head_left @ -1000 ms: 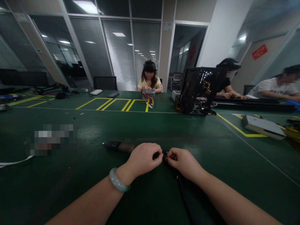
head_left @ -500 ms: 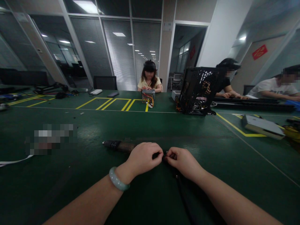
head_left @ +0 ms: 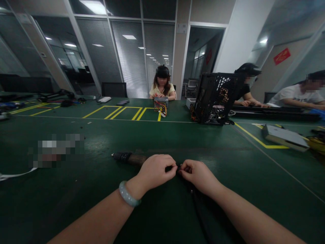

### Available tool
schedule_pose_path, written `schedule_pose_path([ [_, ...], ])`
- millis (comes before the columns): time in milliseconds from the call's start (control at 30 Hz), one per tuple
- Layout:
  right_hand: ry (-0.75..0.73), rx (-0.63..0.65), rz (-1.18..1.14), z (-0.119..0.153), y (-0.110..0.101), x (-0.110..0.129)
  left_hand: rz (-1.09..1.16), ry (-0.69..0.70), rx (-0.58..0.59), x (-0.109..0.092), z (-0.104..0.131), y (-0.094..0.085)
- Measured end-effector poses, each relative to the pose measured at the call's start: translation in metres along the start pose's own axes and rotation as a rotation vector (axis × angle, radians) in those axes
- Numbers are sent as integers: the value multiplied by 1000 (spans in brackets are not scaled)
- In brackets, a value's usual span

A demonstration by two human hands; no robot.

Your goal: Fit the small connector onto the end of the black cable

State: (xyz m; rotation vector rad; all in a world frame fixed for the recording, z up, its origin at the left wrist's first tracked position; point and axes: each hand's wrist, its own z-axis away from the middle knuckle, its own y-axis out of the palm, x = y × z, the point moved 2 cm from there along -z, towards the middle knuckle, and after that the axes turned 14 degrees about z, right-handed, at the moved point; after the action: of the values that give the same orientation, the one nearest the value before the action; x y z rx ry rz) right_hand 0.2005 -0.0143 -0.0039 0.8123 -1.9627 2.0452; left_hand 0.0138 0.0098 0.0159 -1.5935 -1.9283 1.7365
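My left hand, with a pale green bangle on its wrist, is closed in a pinch of thumb and fingertips. Facing it, fingertips almost touching, my right hand is pinched closed too. Something small and dark shows between the two sets of fingertips, too little of it to name. Beyond my left hand lies a dark cylindrical tool with a narrow metal tip pointing left; its right end is hidden behind the hand. A black cable or strap runs from under my right hand toward the bottom edge.
Across the green table, a person handles a metal box with coloured wires. A black computer case stands right of it. Two people sit at the right. A flat silver box lies at the right, a white strap at the left.
Both hands keep nearly the same place and pinched pose. A little more of the dark thing shows between the fingertips now.
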Motion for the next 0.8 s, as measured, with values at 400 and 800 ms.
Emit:
schedule_pose_path([
  [400, 29, 18, -8, 0, -3, 3, 14, -13, -7, -3, 1, -2],
  [800, 19, 19, -11, -1, 1, -1, 12, -19, -9, 0, -1, 1],
])
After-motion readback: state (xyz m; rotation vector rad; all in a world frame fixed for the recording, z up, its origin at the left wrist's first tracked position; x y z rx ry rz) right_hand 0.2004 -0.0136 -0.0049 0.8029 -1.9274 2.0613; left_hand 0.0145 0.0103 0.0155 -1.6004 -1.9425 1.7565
